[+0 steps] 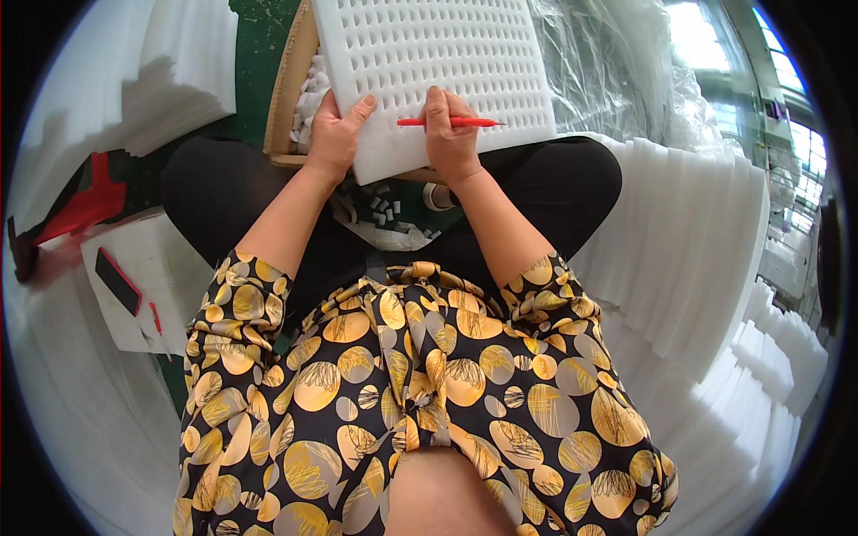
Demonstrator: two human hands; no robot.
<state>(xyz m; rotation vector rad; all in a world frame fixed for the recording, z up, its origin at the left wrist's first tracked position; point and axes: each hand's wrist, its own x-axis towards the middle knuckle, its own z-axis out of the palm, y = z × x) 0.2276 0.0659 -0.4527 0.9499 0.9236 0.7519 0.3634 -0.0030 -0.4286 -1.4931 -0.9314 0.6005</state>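
Note:
A thick white foam sheet point(393, 154) with rows of small slots rests tilted over a cardboard box point(281, 98) in front of me. My left hand point(336, 136) grips its near left edge, thumb on top and fingers out of sight along the side. In my right hand point(451, 138) is a slim red pen-like tool point(483, 122), held across the fingers, its thin dark tip pointing right. That hand lies over the sheet's near edge, below the slots. Small white foam pieces point(311, 94) fill the box's visible left side.
Stacked white foam sheets stand at right point(670, 241) and far left point(183, 80). Clear plastic wrap point(608, 71) lies beyond the right stack. A phone point(119, 281) and a small red tool point(155, 318) sit on a foam block at left. Small grey pieces point(384, 210) lie between my legs.

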